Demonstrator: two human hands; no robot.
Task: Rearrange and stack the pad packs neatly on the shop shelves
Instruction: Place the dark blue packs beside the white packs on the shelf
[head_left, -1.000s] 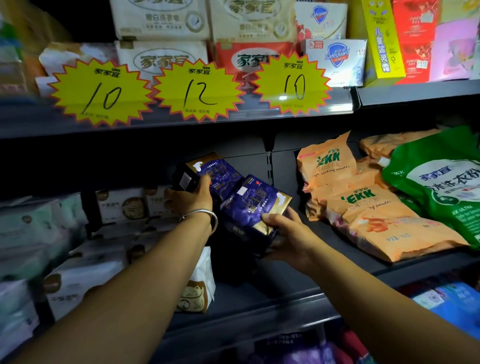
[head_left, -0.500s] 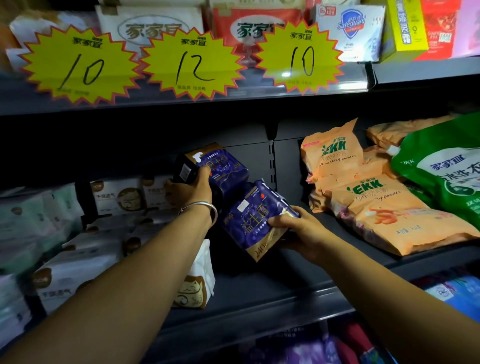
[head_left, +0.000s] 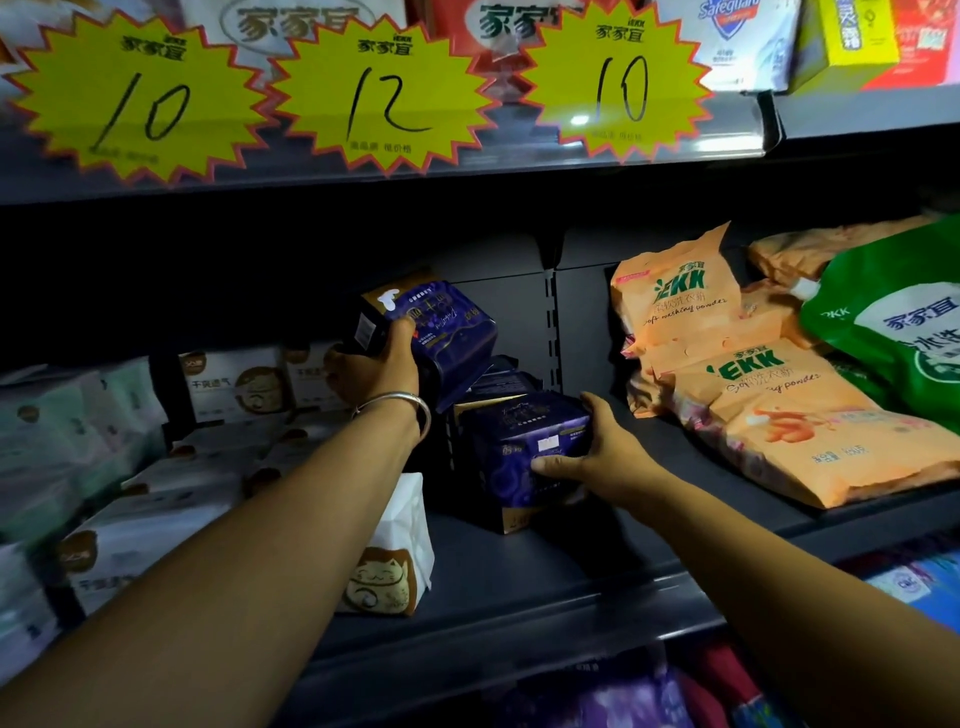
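Two dark purple pad packs with gold edges are in my hands on the dark middle shelf (head_left: 519, 582). My left hand (head_left: 379, 371) grips the upper purple pad pack (head_left: 452, 332), held tilted above the shelf. My right hand (head_left: 592, 452) grips the lower purple pad pack (head_left: 514, 452) from its right side; this pack rests on the shelf. More dark packs (head_left: 498, 384) lie behind it, partly hidden. A white pad pack with a cat picture (head_left: 395, 566) stands under my left forearm.
White and pale green pad packs (head_left: 156, 499) fill the left of the shelf. Orange EKK washing powder bags (head_left: 769, 405) and a green bag (head_left: 893, 322) lie at the right. Yellow star price tags (head_left: 384, 93) hang on the upper shelf edge. Purple and blue goods sit below.
My right hand has brought its purple pack down from a tilted hold onto the shelf. The left hand keeps its pack raised. The camera has moved closer.
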